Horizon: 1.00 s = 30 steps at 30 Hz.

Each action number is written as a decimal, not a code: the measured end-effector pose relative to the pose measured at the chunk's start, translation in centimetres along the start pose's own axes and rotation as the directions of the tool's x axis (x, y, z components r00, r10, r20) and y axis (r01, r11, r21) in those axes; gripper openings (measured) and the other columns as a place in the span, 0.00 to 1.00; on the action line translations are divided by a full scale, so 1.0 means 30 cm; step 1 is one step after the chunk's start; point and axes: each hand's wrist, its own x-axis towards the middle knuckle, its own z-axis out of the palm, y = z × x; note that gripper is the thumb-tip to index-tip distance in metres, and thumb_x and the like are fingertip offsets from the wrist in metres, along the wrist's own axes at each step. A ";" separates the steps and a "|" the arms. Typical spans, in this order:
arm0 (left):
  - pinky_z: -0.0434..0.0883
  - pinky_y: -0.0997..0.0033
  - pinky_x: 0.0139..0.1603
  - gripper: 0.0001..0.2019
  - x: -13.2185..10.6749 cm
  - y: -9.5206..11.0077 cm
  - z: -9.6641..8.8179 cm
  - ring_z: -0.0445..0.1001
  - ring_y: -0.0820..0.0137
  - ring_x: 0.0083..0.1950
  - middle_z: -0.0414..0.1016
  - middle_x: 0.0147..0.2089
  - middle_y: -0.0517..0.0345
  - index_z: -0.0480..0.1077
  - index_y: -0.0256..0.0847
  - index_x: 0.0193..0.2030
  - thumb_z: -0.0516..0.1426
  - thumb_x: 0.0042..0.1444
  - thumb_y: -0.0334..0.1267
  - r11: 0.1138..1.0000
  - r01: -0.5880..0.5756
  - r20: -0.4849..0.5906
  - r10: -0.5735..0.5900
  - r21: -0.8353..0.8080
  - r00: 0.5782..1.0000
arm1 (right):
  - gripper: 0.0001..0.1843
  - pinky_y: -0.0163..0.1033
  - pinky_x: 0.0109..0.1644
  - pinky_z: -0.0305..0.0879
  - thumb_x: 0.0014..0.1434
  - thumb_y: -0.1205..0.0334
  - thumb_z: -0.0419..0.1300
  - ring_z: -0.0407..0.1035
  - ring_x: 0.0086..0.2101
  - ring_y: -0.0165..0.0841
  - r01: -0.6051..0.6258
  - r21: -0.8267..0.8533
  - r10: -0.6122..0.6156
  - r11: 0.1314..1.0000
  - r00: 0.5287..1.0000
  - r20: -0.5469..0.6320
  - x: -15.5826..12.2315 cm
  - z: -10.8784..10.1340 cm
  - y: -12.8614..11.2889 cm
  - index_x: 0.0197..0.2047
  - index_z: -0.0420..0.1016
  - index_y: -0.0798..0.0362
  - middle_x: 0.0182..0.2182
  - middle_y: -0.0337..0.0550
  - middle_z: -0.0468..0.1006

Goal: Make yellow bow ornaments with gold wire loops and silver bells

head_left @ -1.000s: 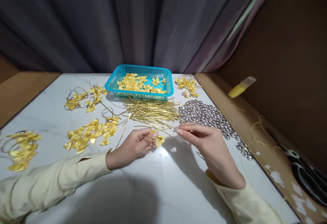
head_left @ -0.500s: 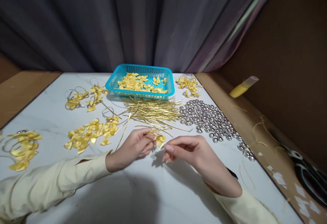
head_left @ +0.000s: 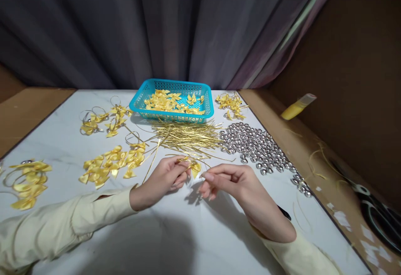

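My left hand [head_left: 164,179] pinches a small yellow ribbon bow [head_left: 196,169] with a thin gold cord looped at it, just above the white marble table [head_left: 175,233]. My right hand [head_left: 234,183] is beside it, fingers curled and thumb pressed to forefinger; what it pinches is too small to make out. Just beyond the hands lies a pile of gold cords [head_left: 188,135]. A heap of silver bells [head_left: 258,145] spreads to the right of the cords.
A blue basket [head_left: 139,99] of yellow bows stands at the back. Loose bows [head_left: 109,164] and bows with loops [head_left: 100,120] lie left, more at far left [head_left: 28,181] and back right [head_left: 231,103]. A yellow tube [head_left: 296,107] and scissors [head_left: 376,216] lie on the brown board at right.
My right hand came back from the silver bells to the bow held by my left hand and closed its fingers. The left hand stayed in place.
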 end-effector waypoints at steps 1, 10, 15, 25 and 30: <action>0.44 0.82 0.14 0.13 0.000 0.001 0.001 0.45 0.84 0.13 0.52 0.13 0.72 0.58 0.38 0.24 0.55 0.54 0.41 1.000 0.009 0.005 -0.008 -0.009 1.000 | 0.10 0.33 0.31 0.67 0.53 0.59 0.62 0.72 0.25 0.28 -0.023 0.035 0.023 0.999 1.000 0.009 0.006 0.001 0.006 0.29 0.77 0.58 0.25 0.45 0.79; 0.43 0.80 0.13 0.15 -0.003 0.002 0.001 0.45 0.83 0.12 0.49 0.12 0.72 0.61 0.37 0.24 0.55 0.55 0.44 0.998 0.064 0.014 -0.064 0.013 0.998 | 0.11 0.34 0.30 0.67 0.53 0.59 0.62 0.73 0.24 0.29 -0.076 0.080 0.068 0.994 0.992 0.105 0.018 0.011 0.032 0.29 0.73 0.60 0.25 0.48 0.80; 0.43 0.81 0.13 0.12 -0.009 0.003 0.003 0.44 0.83 0.12 0.49 0.11 0.73 0.62 0.37 0.25 0.54 0.55 0.42 0.997 0.079 0.019 -0.079 -0.004 0.997 | 0.09 0.34 0.30 0.65 0.54 0.61 0.61 0.72 0.24 0.29 -0.063 0.053 0.058 0.997 0.995 0.086 0.014 0.008 0.030 0.27 0.74 0.59 0.23 0.46 0.79; 0.44 0.82 0.13 0.13 -0.010 0.011 0.010 0.43 0.83 0.12 0.48 0.11 0.73 0.61 0.38 0.24 0.53 0.55 0.41 0.995 0.103 0.027 -0.103 -0.013 0.994 | 0.08 0.34 0.33 0.62 0.51 0.65 0.60 0.69 0.23 0.27 -0.045 -0.129 0.050 0.991 0.998 0.038 0.005 0.001 0.021 0.23 0.76 0.57 0.21 0.43 0.79; 0.43 0.82 0.13 0.12 -0.014 0.011 0.018 0.43 0.83 0.12 0.48 0.11 0.73 0.61 0.38 0.24 0.53 0.54 0.42 0.994 0.107 0.027 -0.107 0.002 0.994 | 0.06 0.35 0.32 0.65 0.49 0.67 0.59 0.71 0.23 0.29 -0.035 -0.123 0.041 0.992 0.998 0.046 0.009 0.000 0.031 0.23 0.75 0.56 0.21 0.42 0.79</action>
